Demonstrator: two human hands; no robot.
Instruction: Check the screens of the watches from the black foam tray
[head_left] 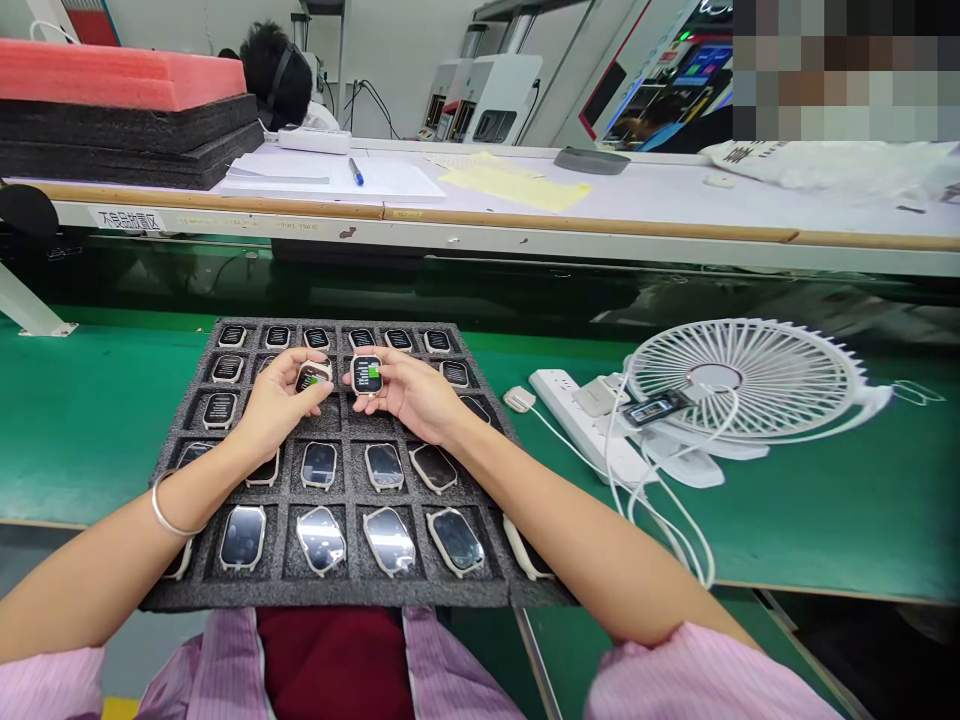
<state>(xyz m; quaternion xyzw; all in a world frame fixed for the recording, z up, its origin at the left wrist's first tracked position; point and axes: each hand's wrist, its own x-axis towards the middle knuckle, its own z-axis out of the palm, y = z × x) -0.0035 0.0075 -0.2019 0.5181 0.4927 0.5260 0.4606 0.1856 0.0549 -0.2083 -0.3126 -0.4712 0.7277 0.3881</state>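
Observation:
My left hand [281, 395] grips a smartwatch case [311, 377] with a light frame, its lit screen showing text and a green patch. Close beside it, my right hand [409, 390] pinches a second smartwatch [367, 374], also lit with text and a green block. Both watches are held just above a dark grey foam tray [352, 592]. More strapless watches sit in its square pockets. Those in the back rows show lit text, while the front ones, such as this watch [321, 540], have dark, reflective screens. My forearms hide some pockets.
To the right lie a white fan [750, 385], a power strip [559, 390] and tangled white cables [675, 530] on the green bench [825, 520]. A raised shelf [405, 205] behind bears papers, a pen [355, 172] and stacked foam [120, 130]. Another person [277, 75] is beyond it.

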